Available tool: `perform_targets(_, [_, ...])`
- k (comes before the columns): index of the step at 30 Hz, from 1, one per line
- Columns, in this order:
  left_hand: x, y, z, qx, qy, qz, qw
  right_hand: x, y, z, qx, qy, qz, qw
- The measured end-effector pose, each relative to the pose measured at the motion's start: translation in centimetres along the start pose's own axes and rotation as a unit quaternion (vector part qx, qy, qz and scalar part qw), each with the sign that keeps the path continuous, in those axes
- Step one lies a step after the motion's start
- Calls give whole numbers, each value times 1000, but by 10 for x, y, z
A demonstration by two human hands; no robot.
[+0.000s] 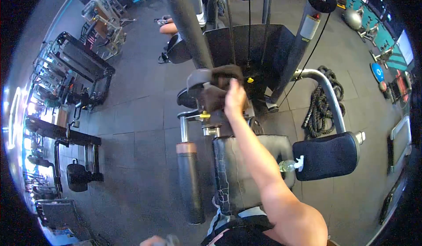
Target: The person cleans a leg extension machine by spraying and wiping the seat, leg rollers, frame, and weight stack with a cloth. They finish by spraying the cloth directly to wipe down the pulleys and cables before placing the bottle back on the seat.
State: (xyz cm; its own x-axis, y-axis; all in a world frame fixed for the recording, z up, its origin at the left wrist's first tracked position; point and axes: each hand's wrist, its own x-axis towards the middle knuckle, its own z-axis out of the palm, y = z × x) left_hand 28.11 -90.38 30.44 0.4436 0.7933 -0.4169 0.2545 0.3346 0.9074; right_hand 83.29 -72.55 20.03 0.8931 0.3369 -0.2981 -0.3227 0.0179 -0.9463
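My right hand (235, 98) reaches forward over the exercise machine, its fingers pressed against a dark cloth (227, 73) that is smeared by motion. The cloth lies against the dark pads at the machine's upright. My left hand (152, 241) shows only partly at the bottom edge, beside a blurred greyish thing (171, 240) I cannot make out. Under my right arm is the worn, cracked seat (246, 175). A spray bottle (288, 165) with pale yellow liquid and a white trigger lies between the seat and a black pad (326, 156).
A padded roller (190, 186) stands left of the seat. Ahead rise a thick grey post (187, 23) and a black shroud (277, 43). A coiled battle rope (320, 105) lies on the floor to the right. Another person's limb (168, 28) shows behind the post.
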Motion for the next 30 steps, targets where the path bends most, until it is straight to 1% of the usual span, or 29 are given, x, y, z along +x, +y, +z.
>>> perform_targets(1, [-5,-11,13,30,64,-76,995,-1,14,-22,94,7,-28,995])
perform_targets(2, [-3,-20,21,67,49,-95,992,-6,29,-47,187,14,-59,980])
perform_targets(4, [-6,-53,29,122,22,-126,984,-47,25,-106,234,36,10,972])
perform_targets(6, [-14,-97,29,171,-11,-145,974,-82,39,-176,230,37,65,970])
perform_targets(8, [-24,-146,28,216,-49,-161,962,-99,67,-256,251,62,102,961])
perform_targets(10, [-33,-196,27,251,-84,-159,951,-147,20,-297,271,61,84,957])
perform_targets(12, [-42,-248,26,278,-118,-145,942,-161,19,-348,261,84,23,961])
perform_targets(13, [-44,-269,25,284,-132,-134,940,-171,8,-362,255,89,0,963])
perform_targets(14, [-46,-290,24,290,-146,-123,938,-189,-4,-374,235,127,0,964])
perform_targets(15, [-49,-314,23,297,-158,-111,935,-204,-14,-382,212,153,-21,965])
perform_targets(17, [-49,-342,17,299,-182,-85,933,-245,-20,-403,181,199,-64,961])
perform_targets(19, [-47,-368,22,296,-206,-64,931,-273,-27,-421,163,219,-114,955])
perform_targets(22, [-50,-393,22,297,-250,-44,920,-321,-34,-458,138,228,-131,955])
perform_targets(24, [-62,-401,14,292,-281,-33,914,-343,-36,-479,150,239,-114,952])
perform_targets(26, [-77,-405,2,287,-309,-19,907,-347,-24,-502,184,244,-89,948])
perform_targets(27, [-85,-406,-5,285,-318,-6,904,-343,-16,-511,195,267,-51,942])
perform_targets(28, [-93,-407,-8,291,-313,16,904,-338,-4,-522,189,240,-45,951])
perform_targets(30, [-99,-408,0,341,-258,113,897,-320,23,-537,152,231,43,960])
